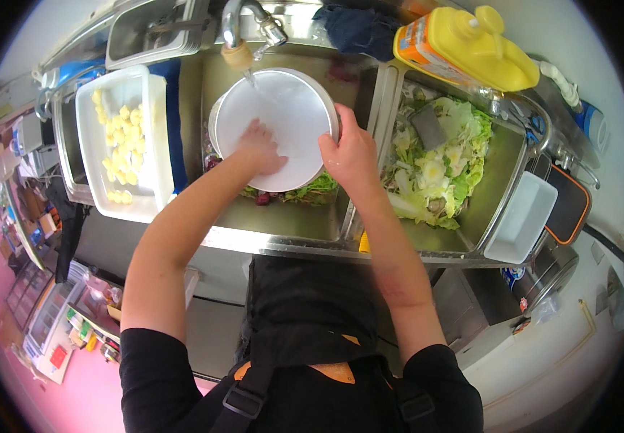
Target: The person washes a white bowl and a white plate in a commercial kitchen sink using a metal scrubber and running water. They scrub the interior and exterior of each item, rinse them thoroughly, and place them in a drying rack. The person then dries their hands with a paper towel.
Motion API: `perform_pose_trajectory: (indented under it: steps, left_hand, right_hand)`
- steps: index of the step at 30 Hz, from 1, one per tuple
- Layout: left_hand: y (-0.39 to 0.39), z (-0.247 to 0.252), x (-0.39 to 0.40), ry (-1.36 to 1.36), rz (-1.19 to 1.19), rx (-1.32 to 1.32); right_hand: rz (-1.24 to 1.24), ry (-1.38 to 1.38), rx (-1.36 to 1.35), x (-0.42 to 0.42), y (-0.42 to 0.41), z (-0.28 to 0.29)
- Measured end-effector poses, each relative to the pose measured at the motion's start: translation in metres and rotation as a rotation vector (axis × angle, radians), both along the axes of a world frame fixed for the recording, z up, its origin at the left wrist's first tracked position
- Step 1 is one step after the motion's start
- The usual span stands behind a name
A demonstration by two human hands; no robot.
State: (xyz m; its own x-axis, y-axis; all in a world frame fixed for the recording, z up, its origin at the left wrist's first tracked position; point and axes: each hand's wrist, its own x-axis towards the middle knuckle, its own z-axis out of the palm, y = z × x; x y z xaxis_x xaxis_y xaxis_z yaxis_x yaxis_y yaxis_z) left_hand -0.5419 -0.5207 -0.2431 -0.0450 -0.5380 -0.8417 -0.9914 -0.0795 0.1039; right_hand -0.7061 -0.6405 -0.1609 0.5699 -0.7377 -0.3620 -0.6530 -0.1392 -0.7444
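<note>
A round, pale metal pot (296,113) sits tilted in the middle basin of a stainless steel sink (290,222). My right hand (351,149) grips its rim on the right side, thumb on the inside. My left hand (260,147) is inside the pot, slightly blurred, fingers spread near the inner wall and holding nothing. Water runs into the pot from a chrome faucet (232,27) above. Below the pot, leafy greens (312,189) and some dark red pieces show; the pot hides the rest.
A white plastic tub (155,135) with peeled yellow pieces stands at left. The right basin holds lettuce scraps (452,157) and a grey scouring pad (428,127). Behind it lies a yellow jug (463,48). A dark cloth (358,32) and a white rectangular container (523,216) rest on the edges.
</note>
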Motion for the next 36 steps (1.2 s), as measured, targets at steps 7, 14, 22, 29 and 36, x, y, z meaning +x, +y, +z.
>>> perform_pose_trajectory:
  steps: [7, 14, 22, 29, 36]
  left_hand:
    - [-0.027, -0.021, 0.060, 0.412, 0.084, -0.516]
    - [-0.032, 0.069, 0.062, -0.017, -0.410, -0.424]
    - [-0.004, 0.129, -0.002, 0.746, 0.769, 0.395]
    - [0.039, -0.058, -0.003, 0.012, 0.437, -0.511]
    - [-0.081, -0.030, -0.010, 0.875, 2.239, -0.548]
  right_hand:
    - [-0.096, -0.008, 0.166, 0.002, -0.012, 0.005]
    - [-0.139, -0.087, 0.214, -0.004, -0.034, -0.002]
    - [-0.077, -0.068, -0.064, 0.005, -0.004, -0.006]
    - [-0.196, -0.197, 0.087, 0.008, 0.033, 0.009]
    - [-0.272, -0.339, 0.210, 0.023, 0.064, -0.010]
